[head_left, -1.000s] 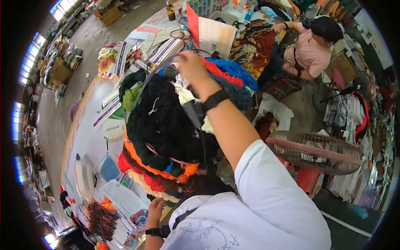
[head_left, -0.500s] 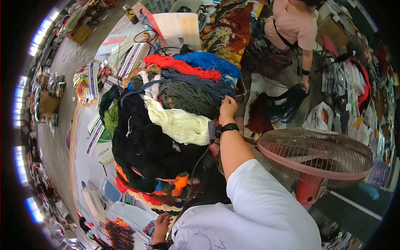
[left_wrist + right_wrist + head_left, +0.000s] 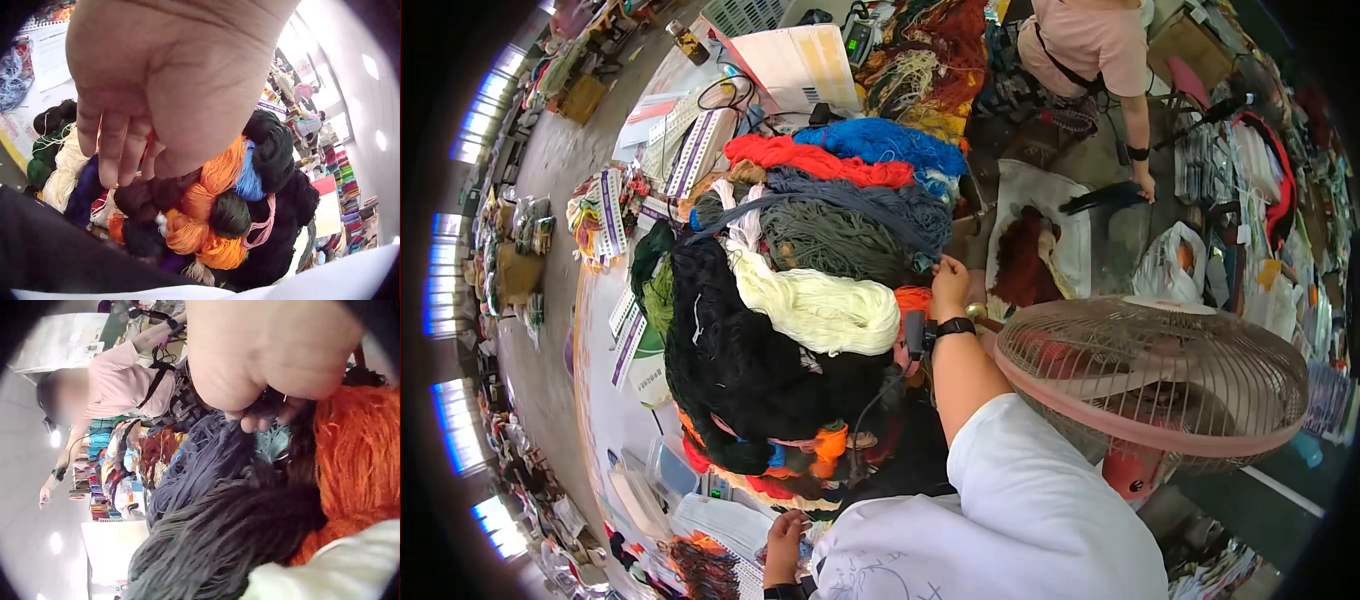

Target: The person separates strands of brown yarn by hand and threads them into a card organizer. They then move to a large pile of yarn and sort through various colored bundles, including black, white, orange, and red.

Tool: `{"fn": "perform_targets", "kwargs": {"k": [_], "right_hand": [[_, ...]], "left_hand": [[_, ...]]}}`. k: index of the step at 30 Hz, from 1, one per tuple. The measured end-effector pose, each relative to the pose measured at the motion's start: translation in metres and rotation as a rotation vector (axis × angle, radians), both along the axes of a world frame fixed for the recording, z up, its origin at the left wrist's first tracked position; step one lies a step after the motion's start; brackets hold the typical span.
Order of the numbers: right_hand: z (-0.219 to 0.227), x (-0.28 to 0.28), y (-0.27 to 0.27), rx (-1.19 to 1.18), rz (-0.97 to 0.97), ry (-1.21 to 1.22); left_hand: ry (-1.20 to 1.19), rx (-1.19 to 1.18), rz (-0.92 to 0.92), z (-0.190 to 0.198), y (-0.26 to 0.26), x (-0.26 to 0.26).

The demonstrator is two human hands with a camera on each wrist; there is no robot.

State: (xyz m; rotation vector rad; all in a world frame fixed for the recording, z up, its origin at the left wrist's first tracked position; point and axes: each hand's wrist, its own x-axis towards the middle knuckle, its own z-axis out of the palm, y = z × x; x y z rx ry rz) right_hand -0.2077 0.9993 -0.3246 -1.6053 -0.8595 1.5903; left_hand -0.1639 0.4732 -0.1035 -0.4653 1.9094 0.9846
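A big heap of yarn skeins lies before me. My right hand (image 3: 948,285) is at its right edge, beside the slate-blue skein (image 3: 915,205); in the right wrist view the fingers of that hand (image 3: 269,356) curl round dark bluish strands. Left of it are a dark grey-green skein (image 3: 820,235) and a cream skein (image 3: 830,310), with black yarn (image 3: 730,330) further left. Orange yarn (image 3: 359,450) hangs beside the right hand. My left hand (image 3: 784,545), low by my body, hangs loosely bent over the near skeins; its palm (image 3: 169,81) shows above orange yarn (image 3: 222,169).
A pink-rimmed fan (image 3: 1150,380) stands close on the right of my arm. Beyond it, a person in pink (image 3: 1090,45) holds dark strands (image 3: 1105,197). Shade cards (image 3: 700,150), a bottle (image 3: 688,43) and a white board (image 3: 795,65) lie or stand on the table's far side.
My right hand has come from over the far part of the heap to its right edge, uncovering the cream and grey skeins. The view has shifted right. The person in pink has lowered an arm.
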Motion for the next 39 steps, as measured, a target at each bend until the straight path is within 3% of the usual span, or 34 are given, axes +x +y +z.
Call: {"fn": "perform_targets", "kwargs": {"k": [11,13,14,16,17,18,20,23,24,26,27,29,30,32,34,39], "right_hand": [[0.003,0.01,0.016,-0.099,-0.129,0.101],[0.021,0.011,0.006,0.005,0.051,-0.098],[0.026,0.012,0.002,0.008,0.048,-0.099],[0.022,0.016,-0.008,-0.009,0.12,-0.496],[0.017,0.018,-0.016,0.0,0.121,-0.532],[0.003,0.018,-0.027,-0.006,0.115,-0.538],[-0.021,0.016,-0.051,0.082,0.215,-0.233],[0.014,0.021,-0.068,-0.1,0.314,-0.319],[0.023,0.024,-0.074,-0.102,0.304,-0.319],[0.038,0.032,-0.086,0.189,0.428,-0.458],[0.051,0.035,-0.095,0.31,0.442,-0.442],[0.069,0.041,-0.115,0.306,0.596,-0.401],[0.08,0.046,-0.122,0.268,0.695,-0.369],[0.086,0.049,-0.127,0.289,0.697,-0.405],[0.087,0.051,-0.129,0.315,0.788,-0.451],[0.099,0.051,-0.138,0.422,0.903,-0.536]], "left_hand": [[-0.018,-0.004,0.028,0.003,-0.002,0.005],[-0.016,-0.021,0.033,0.004,0.002,0.004],[-0.017,-0.019,0.03,0.003,0.003,0.001],[0.15,0.019,-0.139,0.009,0.015,-0.01],[0.231,0.017,-0.176,0.017,0.028,-0.017],[0.331,0.078,-0.139,0.021,0.037,-0.025],[0.69,-0.015,-0.244,0.036,0.059,-0.046],[1.106,-0.02,-0.261,0.038,0.079,-0.086],[1.105,-0.015,-0.27,0.037,0.091,-0.096],[0.889,0.242,-0.235,0.031,0.114,-0.111],[0.887,0.246,-0.243,0.025,0.116,-0.112],[0.837,-0.217,-0.814,0.008,0.116,-0.114],[0.838,-0.214,-0.821,0.002,0.117,-0.117],[0.774,-0.112,-0.724,-0.008,0.119,-0.126],[0.781,-0.126,-0.744,-0.013,0.119,-0.13],[0.853,-0.164,-0.93,-0.026,0.116,-0.135]]}}
